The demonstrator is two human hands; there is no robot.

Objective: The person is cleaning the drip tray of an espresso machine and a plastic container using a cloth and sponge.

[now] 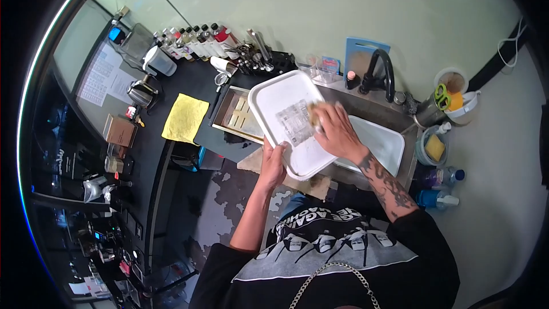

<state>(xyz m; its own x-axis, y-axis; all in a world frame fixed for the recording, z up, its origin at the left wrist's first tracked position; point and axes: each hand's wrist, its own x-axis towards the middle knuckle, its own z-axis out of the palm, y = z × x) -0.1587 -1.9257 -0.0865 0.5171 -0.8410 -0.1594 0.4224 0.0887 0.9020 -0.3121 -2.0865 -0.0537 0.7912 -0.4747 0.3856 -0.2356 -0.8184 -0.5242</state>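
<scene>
My left hand grips the lower left edge of a white plastic tray, tilted above the sink's left part. A worn, greyish label with print is stuck on the tray's face. My right hand presses a small yellowish-brown pad, perhaps a sponge, against the tray beside the label; the fingers partly hide it. Behind my right forearm, a second white tray lies in the steel sink.
A black faucet rises behind the sink, beside a blue cutting board. On the right stand a tub with a yellow sponge and spray bottles. Leftward are a drip tray, a yellow cloth and several syrup bottles.
</scene>
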